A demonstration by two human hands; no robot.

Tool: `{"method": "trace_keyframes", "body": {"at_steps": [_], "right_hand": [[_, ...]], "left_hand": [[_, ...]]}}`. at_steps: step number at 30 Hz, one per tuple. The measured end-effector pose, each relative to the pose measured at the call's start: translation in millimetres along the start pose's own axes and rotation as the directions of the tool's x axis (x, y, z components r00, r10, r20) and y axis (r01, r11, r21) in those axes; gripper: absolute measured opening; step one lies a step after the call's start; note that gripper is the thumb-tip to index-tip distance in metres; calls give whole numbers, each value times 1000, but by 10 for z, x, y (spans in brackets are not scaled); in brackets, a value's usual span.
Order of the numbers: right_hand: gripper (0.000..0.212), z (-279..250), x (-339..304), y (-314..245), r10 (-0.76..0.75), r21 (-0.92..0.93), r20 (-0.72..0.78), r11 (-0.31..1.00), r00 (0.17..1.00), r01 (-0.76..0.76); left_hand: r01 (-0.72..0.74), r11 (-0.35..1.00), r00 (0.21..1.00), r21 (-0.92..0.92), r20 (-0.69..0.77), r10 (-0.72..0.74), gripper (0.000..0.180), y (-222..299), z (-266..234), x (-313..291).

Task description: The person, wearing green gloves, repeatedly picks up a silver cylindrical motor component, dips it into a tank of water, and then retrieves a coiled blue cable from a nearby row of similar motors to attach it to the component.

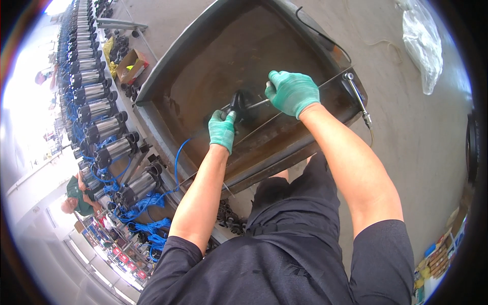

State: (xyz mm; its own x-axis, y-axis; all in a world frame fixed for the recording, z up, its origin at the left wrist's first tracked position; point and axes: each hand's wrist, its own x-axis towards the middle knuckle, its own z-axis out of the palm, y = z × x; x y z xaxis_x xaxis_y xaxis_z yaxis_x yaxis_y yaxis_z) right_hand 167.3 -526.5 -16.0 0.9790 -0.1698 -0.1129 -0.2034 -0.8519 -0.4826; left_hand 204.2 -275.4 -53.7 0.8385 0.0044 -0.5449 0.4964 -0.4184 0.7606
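Observation:
Both hands wear green gloves over a dark tub of murky brown water. My left hand is closed on a black fitting at the water's surface. Whatever lies below the fitting is hidden in the water. A blue cable runs from near that hand over the tub's near left rim. My right hand is a fist to the right of the fitting. From it a thin metal rod points toward the fitting; its grip end is hidden in the glove.
Silver and black cylindrical pumps with blue cables line a bench at left. A metal handle with a hose rests on the tub's right rim. Clear plastic sheeting lies at far right. Another person stands beyond the bench.

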Motion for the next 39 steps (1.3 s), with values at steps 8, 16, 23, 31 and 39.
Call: {"method": "trace_keyframes", "body": {"at_steps": [8, 16, 23, 31, 39], "right_hand": [[45, -147, -119, -107, -96, 221, 17, 971, 995, 90], [33, -501, -677, -962, -83, 639, 11, 767, 997, 57], [30, -409, -994, -793, -108, 708, 320, 687, 941, -162], [22, -83, -1382, -301, -16, 673, 599, 553, 801, -492], [22, -41, -1412, -153, -28, 642, 625, 586, 780, -494]], "left_hand": [[-183, 983, 978, 15, -103, 183, 31, 588, -460, -730], [-411, 910, 870, 59, -273, 411, 26, 989, -742, -1703], [-371, 861, 817, 348, -319, 481, 31, 900, -547, -2359], [-254, 915, 906, 312, -254, 338, 23, 320, -27, -2430], [-312, 913, 944, 264, -25, 330, 24, 282, -127, -2377]]}}
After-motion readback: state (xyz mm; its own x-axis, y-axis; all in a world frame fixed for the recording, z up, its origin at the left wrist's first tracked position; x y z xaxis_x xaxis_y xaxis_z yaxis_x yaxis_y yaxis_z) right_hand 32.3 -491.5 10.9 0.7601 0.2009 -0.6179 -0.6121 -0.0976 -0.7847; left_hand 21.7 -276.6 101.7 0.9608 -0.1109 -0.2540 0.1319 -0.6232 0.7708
